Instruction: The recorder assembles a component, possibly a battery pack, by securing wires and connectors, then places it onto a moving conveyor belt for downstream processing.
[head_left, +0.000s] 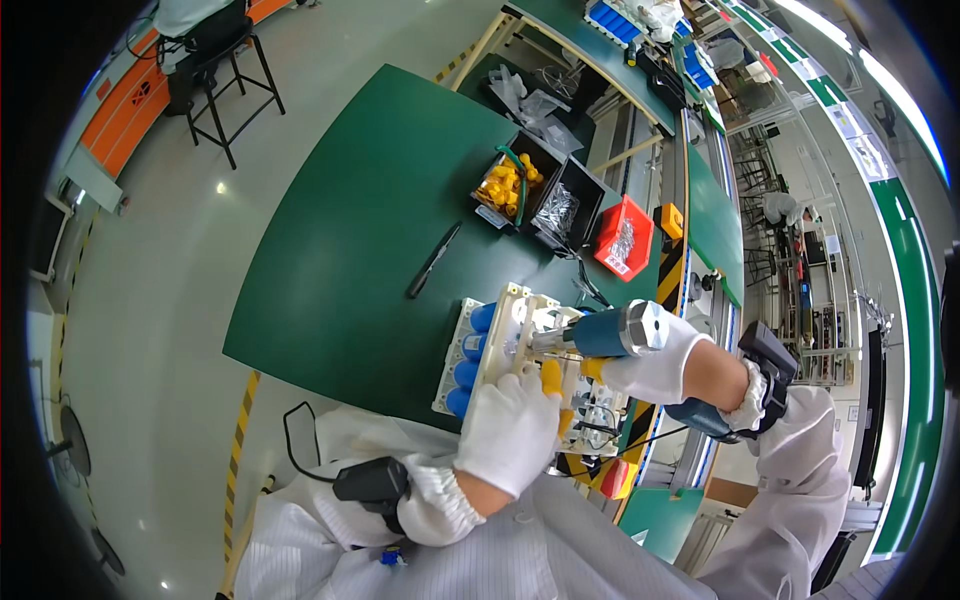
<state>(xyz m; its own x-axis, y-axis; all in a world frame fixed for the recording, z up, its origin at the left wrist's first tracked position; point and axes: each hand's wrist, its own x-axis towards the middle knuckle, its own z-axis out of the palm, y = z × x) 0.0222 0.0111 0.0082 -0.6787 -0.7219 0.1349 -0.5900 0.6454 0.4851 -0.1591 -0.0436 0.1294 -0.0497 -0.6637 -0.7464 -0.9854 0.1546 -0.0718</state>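
A white plastic frame [503, 335] with blue cylinders [466, 374] along its left side lies at the table's near edge. My left hand [512, 428], in a white glove with yellow fingertips, grips the frame's near part. In my right hand [655, 365], gloved the same way, is a teal power screwdriver [600, 334]. Its tip points left and reaches the frame's upper part; whether it touches a screw there I cannot make out. Wires and small metal parts [598, 425] show on the frame's right side, partly hidden by my hands.
Beyond the frame on the green table [340, 220] lies a black pen [434, 260]. Black bins hold yellow parts [505, 185] and metal pieces [557, 210]; a red bin [625, 238] holds small screws. A conveyor line [690, 290] runs along the right.
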